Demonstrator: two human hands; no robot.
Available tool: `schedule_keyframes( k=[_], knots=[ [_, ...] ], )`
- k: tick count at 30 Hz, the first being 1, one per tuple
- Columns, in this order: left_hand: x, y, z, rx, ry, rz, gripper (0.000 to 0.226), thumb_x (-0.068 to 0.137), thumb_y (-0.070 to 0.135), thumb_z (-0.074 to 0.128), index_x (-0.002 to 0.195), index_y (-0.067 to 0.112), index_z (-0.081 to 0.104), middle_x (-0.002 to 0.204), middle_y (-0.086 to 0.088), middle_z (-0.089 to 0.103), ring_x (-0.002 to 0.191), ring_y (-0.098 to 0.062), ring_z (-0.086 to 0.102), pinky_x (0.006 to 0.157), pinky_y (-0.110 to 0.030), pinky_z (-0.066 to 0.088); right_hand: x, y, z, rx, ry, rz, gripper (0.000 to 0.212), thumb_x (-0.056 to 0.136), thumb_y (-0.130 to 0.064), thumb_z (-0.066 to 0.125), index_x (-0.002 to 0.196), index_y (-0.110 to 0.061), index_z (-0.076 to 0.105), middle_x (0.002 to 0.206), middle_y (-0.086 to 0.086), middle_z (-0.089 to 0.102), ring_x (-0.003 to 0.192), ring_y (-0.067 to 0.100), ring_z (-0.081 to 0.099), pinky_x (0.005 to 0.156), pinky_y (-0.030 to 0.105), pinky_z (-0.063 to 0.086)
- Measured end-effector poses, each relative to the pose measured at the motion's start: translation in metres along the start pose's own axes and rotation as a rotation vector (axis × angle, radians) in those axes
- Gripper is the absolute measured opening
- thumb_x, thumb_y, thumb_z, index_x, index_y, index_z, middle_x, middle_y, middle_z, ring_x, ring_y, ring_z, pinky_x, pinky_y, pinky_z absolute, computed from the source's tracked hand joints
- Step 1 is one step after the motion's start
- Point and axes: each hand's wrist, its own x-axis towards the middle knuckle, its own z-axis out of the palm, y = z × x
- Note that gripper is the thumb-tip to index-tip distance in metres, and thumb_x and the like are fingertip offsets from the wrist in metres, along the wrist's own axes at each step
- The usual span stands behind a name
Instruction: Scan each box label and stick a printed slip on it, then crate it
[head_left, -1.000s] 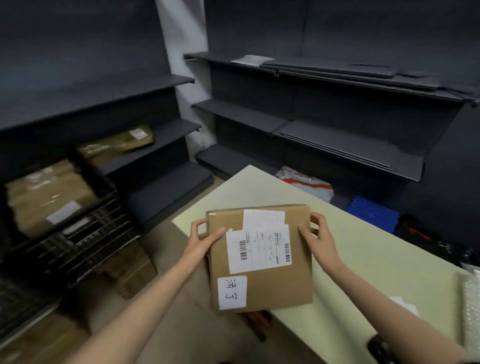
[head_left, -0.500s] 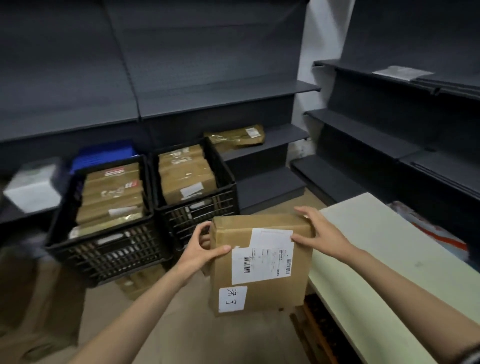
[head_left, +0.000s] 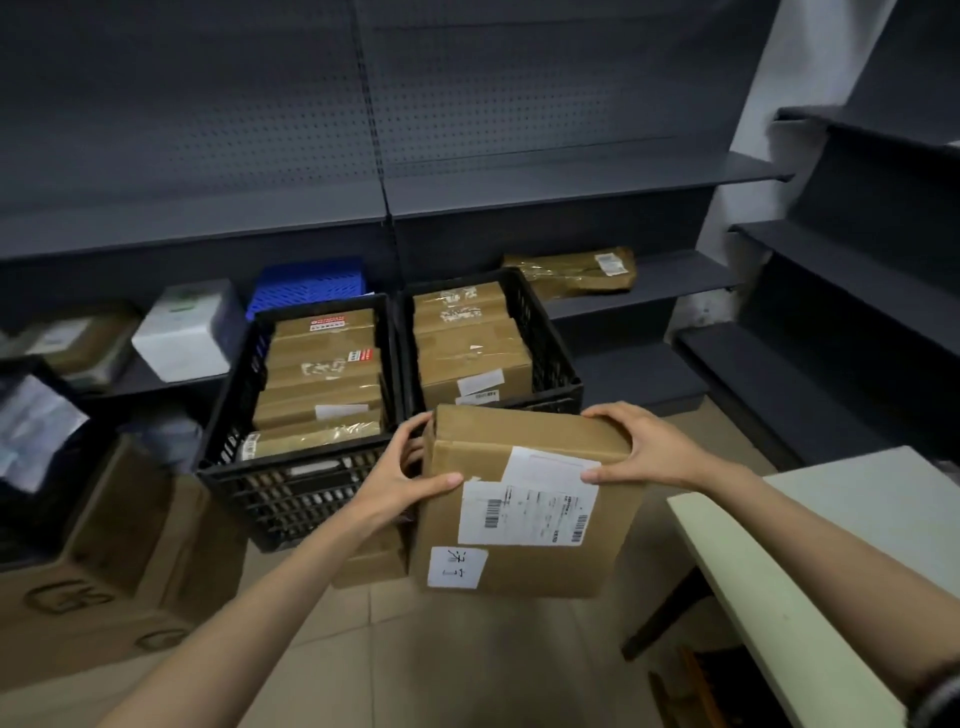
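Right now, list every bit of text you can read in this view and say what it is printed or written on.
Small white slip on the held box: handwritten characters, too unclear to quote.
Shipping label on the same box: barcodes and print, too small.
Red-and-white sticker on a box in the left crate: blurred.
Nothing else is legible.

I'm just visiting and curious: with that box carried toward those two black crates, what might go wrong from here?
1. Both black crates, the left crate and the right crate, already look packed with parcels, so the box may not fit and could sit proud or tip out.
2. The left hand and right hand grip only its upper corners, so it could slip.
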Motion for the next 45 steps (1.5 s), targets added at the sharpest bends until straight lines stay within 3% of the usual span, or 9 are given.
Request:
schedule_keyframes(
  k=[3,6,9,12,16,21,29,34,45],
  knots=[
    [0.026,0.018,-0.009,0.015,0.046,0.065,0.093,0.070,0.025,0.081,0.145,0.035,0.027,0.131,0.009,0.042,0.124,-0.007,0.039,0.094,-0.018,0.036,0.027,0.000,-0.010,-0.040,0.041,-0.010,0.089,0.057,-0.075,0.071,0.133,-0.040,0.041,0.125,-0.017,0.047,0.114,0.005,0.044,0.096,0.033,0.042],
    [0.061,0.036,-0.021,0.174,0.019,0.152,0.089,0.067,0.039,0.082,0.140,0.039,0.031,0.137,0.011,0.039,0.125,-0.004,0.037,0.096,-0.016,0.034,0.060,0.003,-0.025,-0.104,0.063,-0.041,0.093,0.055,-0.079,0.069,0.134,-0.040,0.040,0.125,-0.016,0.046,0.115,0.006,0.043,0.096,0.032,0.041],
    [0.103,0.056,-0.031,0.406,-0.025,0.212,0.086,0.059,0.061,0.077,0.133,0.042,0.039,0.138,0.012,0.037,0.128,-0.008,0.036,0.109,-0.033,0.034,0.099,0.007,-0.045,-0.134,0.075,-0.066,0.094,0.055,-0.081,0.067,0.135,-0.041,0.039,0.125,-0.017,0.046,0.116,0.006,0.041,0.096,0.032,0.040],
    [0.147,0.076,-0.041,0.529,0.012,0.226,0.082,0.060,0.066,0.072,0.132,0.041,0.043,0.137,0.013,0.039,0.128,-0.009,0.035,0.110,-0.040,0.034,0.142,0.010,-0.073,-0.147,0.074,-0.099,0.096,0.054,-0.083,0.065,0.136,-0.040,0.039,0.125,-0.017,0.045,0.115,0.006,0.041,0.093,0.031,0.039],
    [0.190,0.090,-0.054,0.496,0.102,0.196,0.081,0.058,0.068,0.073,0.129,0.040,0.047,0.132,0.012,0.045,0.123,-0.009,0.042,0.106,-0.038,0.039,0.194,0.008,-0.104,-0.158,0.005,-0.148,0.095,0.052,-0.082,0.061,0.135,-0.039,0.042,0.124,-0.019,0.045,0.114,0.003,0.040,0.093,0.029,0.038],
    [0.226,0.100,-0.060,0.456,0.187,0.213,0.061,0.070,0.048,0.078,0.124,0.037,0.051,0.127,0.013,0.051,0.118,-0.005,0.046,0.100,-0.026,0.038,0.245,0.014,-0.131,-0.162,-0.074,-0.180,0.093,0.052,-0.082,0.061,0.133,-0.038,0.047,0.122,-0.019,0.050,0.111,0.005,0.048,0.093,0.031,0.045],
    [0.252,0.121,-0.079,0.445,0.263,0.210,0.079,0.054,0.071,0.072,0.125,0.038,0.056,0.127,0.013,0.053,0.118,-0.006,0.047,0.101,-0.034,0.041,0.293,0.013,-0.149,-0.120,-0.050,-0.250,0.074,0.068,-0.060,0.075,0.133,-0.035,0.051,0.121,-0.020,0.052,0.112,0.004,0.049,0.093,0.027,0.042],
    [0.257,0.110,-0.088,0.496,0.240,0.162,0.080,0.055,0.074,0.068,0.126,0.040,0.054,0.128,0.013,0.050,0.120,-0.008,0.045,0.101,-0.035,0.040,0.304,0.013,-0.145,-0.188,-0.078,-0.256,0.080,0.065,-0.070,0.070,0.134,-0.037,0.048,0.128,-0.016,0.052,0.115,0.007,0.049,0.092,0.028,0.041],
    [0.257,0.086,-0.081,0.492,0.269,0.159,0.061,0.073,0.045,0.077,0.129,0.033,0.055,0.121,0.012,0.045,0.117,-0.007,0.040,0.098,-0.027,0.033,0.322,0.021,-0.123,-0.254,-0.112,-0.252,0.085,0.067,-0.069,0.070,0.140,-0.034,0.042,0.139,-0.009,0.048,0.124,0.011,0.043,0.095,0.030,0.037]
  ],
)
